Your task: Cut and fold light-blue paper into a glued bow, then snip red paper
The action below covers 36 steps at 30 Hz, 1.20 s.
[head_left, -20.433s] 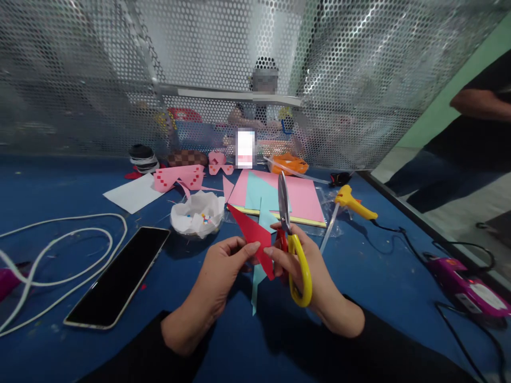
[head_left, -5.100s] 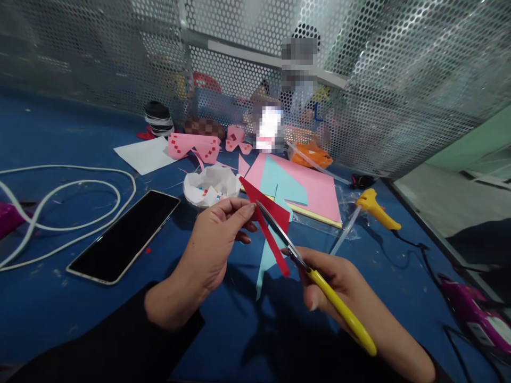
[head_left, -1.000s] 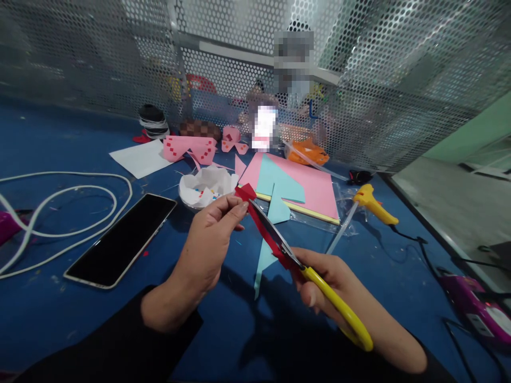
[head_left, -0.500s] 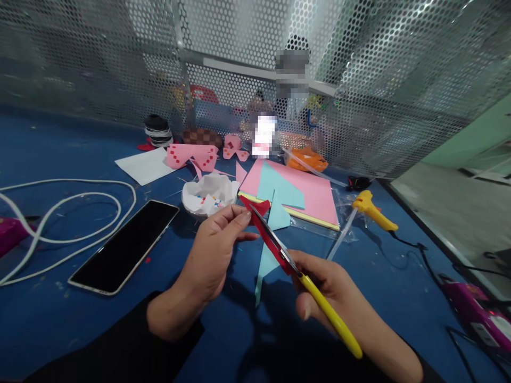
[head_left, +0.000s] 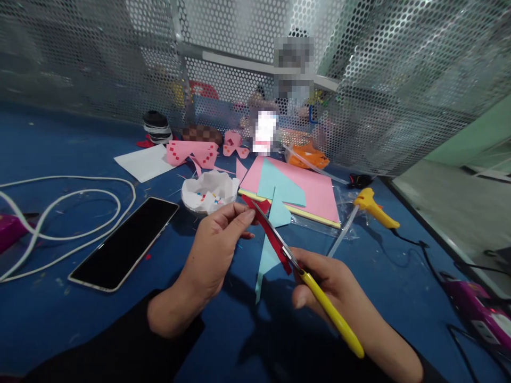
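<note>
Between thumb and fingers, my left hand pinches a narrow piece of red paper. My right hand is closed round the yellow handles of a pair of scissors. Their metal blades lie along the red paper, with the tips close to my left fingertips. Below and behind the blades, cut light-blue paper lies on the table and over a pink sheet. Just past my left hand is a bowl lined with white paper, holding tiny coloured bits.
A black-screened phone and a looped white cable lie left. Pink cut-outs and a spool of thread stand farther back. On the right are a yellow glue gun and a purple power strip. Perforated metal closes the back.
The blades and red paper have shifted very slightly against each other near my left fingertips. Both hands keep almost the same place and grip, and the view has tilted a little.
</note>
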Available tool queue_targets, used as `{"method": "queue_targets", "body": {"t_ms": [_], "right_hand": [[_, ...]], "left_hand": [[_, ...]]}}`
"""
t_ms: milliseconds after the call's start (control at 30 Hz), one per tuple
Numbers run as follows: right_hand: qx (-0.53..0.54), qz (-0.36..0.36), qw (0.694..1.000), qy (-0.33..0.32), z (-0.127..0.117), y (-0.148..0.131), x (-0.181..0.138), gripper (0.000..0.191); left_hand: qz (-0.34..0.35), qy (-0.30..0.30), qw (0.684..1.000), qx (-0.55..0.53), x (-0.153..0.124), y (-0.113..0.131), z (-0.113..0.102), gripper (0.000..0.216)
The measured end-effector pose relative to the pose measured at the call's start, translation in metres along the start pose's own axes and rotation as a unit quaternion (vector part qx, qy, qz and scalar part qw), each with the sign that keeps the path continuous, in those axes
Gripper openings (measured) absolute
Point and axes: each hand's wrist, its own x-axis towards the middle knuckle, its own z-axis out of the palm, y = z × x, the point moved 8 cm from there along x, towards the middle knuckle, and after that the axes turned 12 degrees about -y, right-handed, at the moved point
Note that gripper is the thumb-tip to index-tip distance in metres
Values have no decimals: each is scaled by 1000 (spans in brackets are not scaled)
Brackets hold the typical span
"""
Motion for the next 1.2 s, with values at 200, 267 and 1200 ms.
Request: {"method": "queue_targets", "body": {"t_ms": [200,267,1200], "right_hand": [[7,-4,1000,-5,0,-2,0,67],[-5,-4,1000,-1,0,-2,0,68],[-91,7,996,23,-6,-1,-3,68]], "left_hand": [[8,30,1000,4,0,3,-6,12],[13,33,999,22,1,4,-7,12],[11,-13,994,104,3,16,-4,10]]}}
